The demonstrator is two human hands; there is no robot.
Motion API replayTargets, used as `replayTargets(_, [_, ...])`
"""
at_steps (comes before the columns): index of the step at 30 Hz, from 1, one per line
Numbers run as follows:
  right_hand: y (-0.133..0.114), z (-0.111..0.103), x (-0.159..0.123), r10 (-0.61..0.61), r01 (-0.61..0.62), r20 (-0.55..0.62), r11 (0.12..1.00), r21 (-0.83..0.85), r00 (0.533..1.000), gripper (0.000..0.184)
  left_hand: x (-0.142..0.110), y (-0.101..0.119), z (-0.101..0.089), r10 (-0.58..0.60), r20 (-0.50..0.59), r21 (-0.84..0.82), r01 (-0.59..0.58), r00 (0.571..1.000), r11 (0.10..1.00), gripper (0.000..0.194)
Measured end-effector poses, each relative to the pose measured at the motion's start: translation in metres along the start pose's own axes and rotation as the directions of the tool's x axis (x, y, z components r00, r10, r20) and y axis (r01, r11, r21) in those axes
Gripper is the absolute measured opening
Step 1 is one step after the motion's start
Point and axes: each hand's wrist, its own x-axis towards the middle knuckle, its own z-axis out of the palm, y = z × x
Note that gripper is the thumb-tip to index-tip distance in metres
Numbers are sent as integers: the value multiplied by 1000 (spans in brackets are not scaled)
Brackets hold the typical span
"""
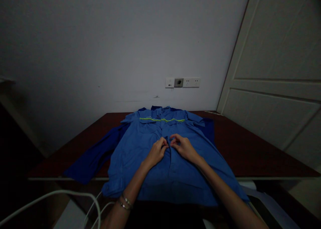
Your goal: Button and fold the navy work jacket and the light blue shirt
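Observation:
A blue work shirt with a yellow-green reflective stripe across the chest lies flat, front up, on a dark red-brown table. Its collar points to the wall and its hem hangs over the near edge. My left hand and my right hand meet at the shirt's front placket in the middle. Both pinch the fabric edges there, fingertips almost touching. Bracelets circle my left wrist. One sleeve spreads out to the left.
White cables loop below the table's near left edge. A wall socket strip sits on the grey wall behind the table. A white panelled door stands at the right. A darker blue cloth lies under the shirt.

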Motion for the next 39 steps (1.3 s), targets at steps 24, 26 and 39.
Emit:
replayTargets(24, [1,2,-5,-123,120,-46,991,-51,991,22,13,-2,-1,-414,53,-251,414,909,875,21])
replayTargets(26, [1,4,-4,-93,93,-71,996,-2,993,23,12,-2,-2,-406,51,-250,405,912,879,21])
replayTargets(39, [12,10,7,336,-237,-116,833,501,935,43,11,11,-5,-257,15,-5,257,966,966,19])
